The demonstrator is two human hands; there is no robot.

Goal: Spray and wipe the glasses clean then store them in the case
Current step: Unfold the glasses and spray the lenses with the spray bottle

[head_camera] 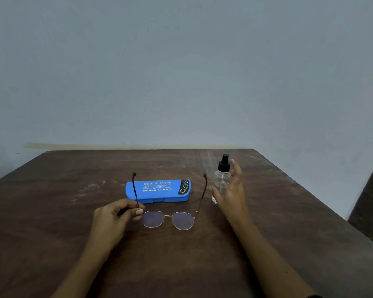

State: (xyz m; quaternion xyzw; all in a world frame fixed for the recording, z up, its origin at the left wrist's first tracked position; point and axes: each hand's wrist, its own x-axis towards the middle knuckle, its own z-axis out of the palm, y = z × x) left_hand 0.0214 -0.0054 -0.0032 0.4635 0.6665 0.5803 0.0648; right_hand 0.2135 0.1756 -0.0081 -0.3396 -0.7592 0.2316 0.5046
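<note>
Pinching the glasses [168, 219] by one temple near its hinge, my left hand [114, 218] is steadying them on the brown table [52, 211], arms unfolded, lenses facing me. My right hand [230, 190] is reaching for the clear spray bottle [222, 179] — fingers spread apart, not yet wrapped around it. I am judging this as the start of the spraying step; next I need a firm hold and a finger on the black nozzle. The blue case [157, 191] is lying closed just behind — no cloth in view.
</note>
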